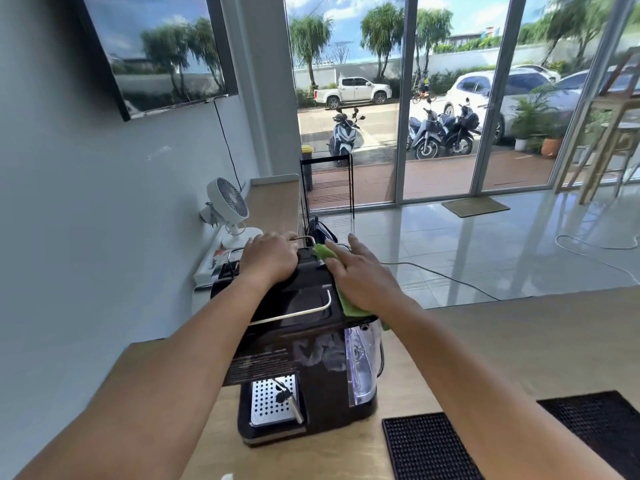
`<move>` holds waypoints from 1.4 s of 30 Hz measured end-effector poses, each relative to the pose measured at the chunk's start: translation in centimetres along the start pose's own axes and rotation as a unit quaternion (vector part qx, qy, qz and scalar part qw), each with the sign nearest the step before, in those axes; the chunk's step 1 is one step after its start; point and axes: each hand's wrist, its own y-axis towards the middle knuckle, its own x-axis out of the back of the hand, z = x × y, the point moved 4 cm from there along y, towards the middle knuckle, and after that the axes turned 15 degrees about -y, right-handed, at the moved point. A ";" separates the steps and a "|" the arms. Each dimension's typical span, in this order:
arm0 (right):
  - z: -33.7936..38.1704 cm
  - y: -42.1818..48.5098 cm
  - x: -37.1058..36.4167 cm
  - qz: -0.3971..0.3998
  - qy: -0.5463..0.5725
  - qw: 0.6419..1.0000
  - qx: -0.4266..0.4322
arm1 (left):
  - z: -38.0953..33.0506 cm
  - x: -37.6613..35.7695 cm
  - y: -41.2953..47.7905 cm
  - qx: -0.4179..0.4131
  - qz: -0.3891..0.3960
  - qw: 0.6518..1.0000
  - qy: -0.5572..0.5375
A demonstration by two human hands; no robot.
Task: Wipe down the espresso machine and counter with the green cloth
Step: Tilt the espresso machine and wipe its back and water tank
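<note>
A black espresso machine (pixel 304 355) stands on the wooden counter (pixel 519 341), with a perforated drip tray at its lower front and a clear water tank on its right side. My left hand (pixel 268 258) lies on the far left part of the machine's top, fingers curled over the chrome rail. My right hand (pixel 360 277) presses the green cloth (pixel 341 296) flat against the right edge of the top. The cloth shows beyond my fingertips and under my palm; the rest is hidden by the hand.
Two black rubber bar mats (pixel 429 448) lie on the counter to the right of the machine. A white desk fan (pixel 230 211) stands behind it by the wall. A cable (pixel 450 277) runs across the tiled floor beyond the counter.
</note>
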 end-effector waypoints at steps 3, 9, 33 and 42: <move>0.2 4.4 0.3 0.065 -0.008 0.998 -0.020 | 0.2 -0.1 -0.1 0.002 0.007 1.000 0.011; 1.5 8.3 -0.1 0.127 -0.025 0.991 -0.045 | 0.2 -0.2 0.0 -0.001 0.005 1.000 0.020; -0.3 0.6 0.3 0.009 0.058 0.998 -0.006 | -2.6 -2.2 0.8 0.020 0.066 0.997 0.042; -1.8 6.9 0.8 0.059 0.330 0.940 -0.063 | -3.4 -2.3 -0.1 -0.007 0.049 0.997 0.056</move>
